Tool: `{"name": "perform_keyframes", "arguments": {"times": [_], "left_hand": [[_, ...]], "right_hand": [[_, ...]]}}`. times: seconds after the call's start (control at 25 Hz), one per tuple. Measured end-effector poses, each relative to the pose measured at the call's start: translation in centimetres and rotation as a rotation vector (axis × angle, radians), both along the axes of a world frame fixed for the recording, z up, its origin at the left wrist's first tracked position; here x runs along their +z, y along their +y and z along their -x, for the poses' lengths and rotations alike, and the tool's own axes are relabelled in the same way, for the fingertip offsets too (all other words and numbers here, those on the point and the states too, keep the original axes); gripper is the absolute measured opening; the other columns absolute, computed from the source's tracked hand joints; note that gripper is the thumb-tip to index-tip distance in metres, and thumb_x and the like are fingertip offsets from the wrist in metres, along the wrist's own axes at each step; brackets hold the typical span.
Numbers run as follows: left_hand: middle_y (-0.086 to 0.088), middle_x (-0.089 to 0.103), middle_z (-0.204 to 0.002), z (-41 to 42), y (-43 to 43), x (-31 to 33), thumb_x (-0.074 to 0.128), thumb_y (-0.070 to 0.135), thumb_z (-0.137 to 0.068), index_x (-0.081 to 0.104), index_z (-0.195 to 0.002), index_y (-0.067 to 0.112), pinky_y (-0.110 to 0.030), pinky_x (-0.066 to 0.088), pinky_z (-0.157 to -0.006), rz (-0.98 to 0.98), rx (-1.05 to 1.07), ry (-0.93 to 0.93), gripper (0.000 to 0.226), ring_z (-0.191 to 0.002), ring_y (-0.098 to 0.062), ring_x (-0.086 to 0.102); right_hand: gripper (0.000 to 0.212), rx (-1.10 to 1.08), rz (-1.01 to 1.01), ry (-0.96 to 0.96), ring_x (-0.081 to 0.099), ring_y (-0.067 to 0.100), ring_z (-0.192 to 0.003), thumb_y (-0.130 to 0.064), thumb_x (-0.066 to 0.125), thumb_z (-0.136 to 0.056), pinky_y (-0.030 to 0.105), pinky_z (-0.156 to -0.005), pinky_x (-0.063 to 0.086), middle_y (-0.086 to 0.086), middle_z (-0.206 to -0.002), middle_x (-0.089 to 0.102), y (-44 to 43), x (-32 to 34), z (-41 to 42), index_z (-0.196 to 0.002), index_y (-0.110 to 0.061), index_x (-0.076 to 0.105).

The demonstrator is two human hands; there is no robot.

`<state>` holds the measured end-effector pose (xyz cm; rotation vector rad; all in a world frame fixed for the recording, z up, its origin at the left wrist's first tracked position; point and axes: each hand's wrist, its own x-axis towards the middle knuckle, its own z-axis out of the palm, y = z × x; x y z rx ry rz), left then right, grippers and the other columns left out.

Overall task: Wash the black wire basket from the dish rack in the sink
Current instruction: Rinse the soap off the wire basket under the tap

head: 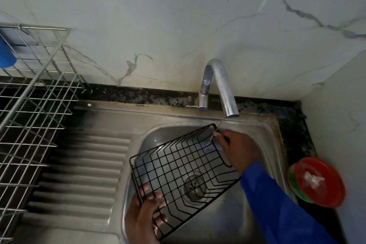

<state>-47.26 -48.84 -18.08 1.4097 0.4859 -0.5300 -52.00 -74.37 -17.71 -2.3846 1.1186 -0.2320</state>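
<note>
The left grip [144, 216], fingers curled round the near corner of the black wire basket [184, 166], and the right grip [237, 150], clasping its far edge, hold it between them over the sink [257, 125], where a thin water stream [219, 124] from the tap [219, 85] lands just beside the right grip.

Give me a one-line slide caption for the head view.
Left hand and right hand hold the black wire basket over the sink under a thin stream from the tap.

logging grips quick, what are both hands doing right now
left hand: grips the basket at its near corner
right hand: on the basket's far end, grip cannot be told
</note>
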Motion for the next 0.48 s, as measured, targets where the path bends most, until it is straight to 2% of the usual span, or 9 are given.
{"name": "perform_keyframes", "arguments": {"times": [0.08, 0.16, 0.28, 0.32, 0.4, 0.48], "left_hand": [[-0.017, 0.071, -0.092, 0.7, -0.8, -0.3, 0.063, 0.009, -0.084, 0.066, -0.113, 0.011, -0.030, 0.040, -0.058, 0.033, 0.037, 0.069, 0.030, -0.082, -0.037, 0.068], [-0.014, 0.071, -0.093, 1.2, -1.7, -0.8, 0.061, 0.016, -0.084, 0.064, -0.118, 0.011, -0.030, 0.041, -0.058, 0.083, 0.046, 0.132, 0.034, -0.083, -0.036, 0.069], [-0.013, 0.071, -0.090, 1.3, -2.9, -1.3, 0.057, 0.020, -0.084, 0.063, -0.122, 0.008, -0.033, 0.043, -0.062, 0.192, -0.003, 0.203, 0.040, -0.084, -0.035, 0.067], [-0.013, 0.071, -0.088, 1.1, -3.1, -1.3, 0.058, 0.020, -0.082, 0.063, -0.120, 0.006, -0.034, 0.045, -0.064, 0.223, -0.029, 0.232, 0.041, -0.084, -0.034, 0.066], [-0.013, 0.071, -0.087, 0.3, -3.4, -1.5, 0.060, 0.019, -0.075, 0.063, -0.115, 0.006, -0.037, 0.049, -0.069, 0.258, -0.105, 0.288, 0.042, -0.080, -0.032, 0.067], [-0.015, 0.073, -0.092, -0.8, -3.2, -2.2, 0.054, 0.014, -0.078, 0.062, -0.115, 0.007, -0.039, 0.053, -0.073, 0.251, -0.198, 0.320, 0.038, -0.080, -0.031, 0.069]], "right_hand": [[0.020, 0.082, 0.114, -0.080, 0.061, 0.016, -0.084, -0.027, 0.053, -0.097, 0.027, -0.077, 0.048, 0.001, -0.096, 0.066, 0.1, 1.5, -0.6, -0.102, -0.017, 0.070], [0.020, 0.141, 0.013, -0.181, 0.062, 0.014, -0.092, -0.015, 0.055, -0.096, 0.022, -0.083, 0.048, 0.000, -0.104, 0.065, 0.7, 1.9, -1.7, -0.110, -0.013, 0.069], [0.020, 0.000, -0.752, -0.338, 0.070, 0.015, -0.087, 0.003, 0.058, -0.092, 0.023, -0.080, 0.057, 0.011, -0.102, 0.071, 0.9, 2.8, -3.2, -0.109, -0.003, 0.067], [0.020, -0.019, -0.876, -0.341, 0.072, 0.016, -0.087, 0.007, 0.059, -0.089, 0.022, -0.076, 0.058, 0.015, -0.101, 0.072, 0.3, 3.2, -3.3, -0.106, 0.001, 0.067], [0.013, 0.049, -0.768, -0.260, 0.073, 0.013, -0.081, 0.004, 0.064, -0.086, 0.020, -0.072, 0.058, 0.014, -0.097, 0.072, -1.6, 3.2, -2.9, -0.098, 0.001, 0.069], [0.006, 0.078, -0.452, -0.179, 0.070, 0.006, -0.071, -0.008, 0.068, -0.086, 0.016, -0.068, 0.056, 0.003, -0.085, 0.072, -2.5, 2.8, -1.9, -0.089, -0.013, 0.072]]}}
